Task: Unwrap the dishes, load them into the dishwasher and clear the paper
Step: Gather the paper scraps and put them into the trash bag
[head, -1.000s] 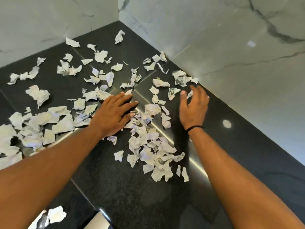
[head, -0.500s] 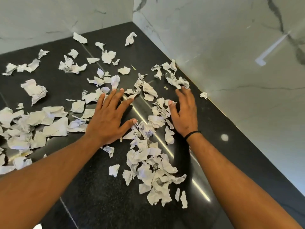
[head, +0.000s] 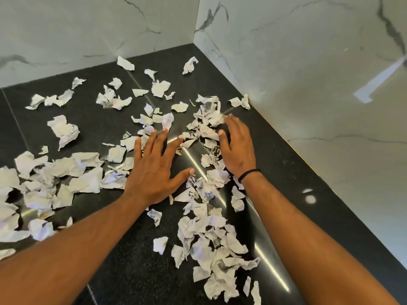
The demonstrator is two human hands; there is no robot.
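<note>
A: Change since half a second ago: the right hand [head: 236, 148] has drawn nearer, edging the torn paper scraps [head: 204, 245] inward; the clump by its fingertips sits tighter. Left hand [head: 154, 170] has barely moved.

B: Left hand pose?

A: Flat, palm down on the black worktop [head: 123, 274], fingers spread wide, thumb out to the right, tip just beside a small heap of scraps. Holding nothing.

B: And the right?

A: Set on its little-finger edge, palm facing left, fingers together and near straight, pressed against the scraps at its fingertips. Thumb on top. Black band [head: 248, 173] round the wrist. No pinch.

B: Where is the paper?

A: Scattered over the worktop: a thick drift at far left, a loose spread toward the corner of the marble walls [head: 308, 84], a long trail between the two forearms running toward the camera.

B: Anything unclear?

A: Scraps under the left palm cannot be seen. Print on the pieces too small to read. The left drift is cut by the frame edge
</note>
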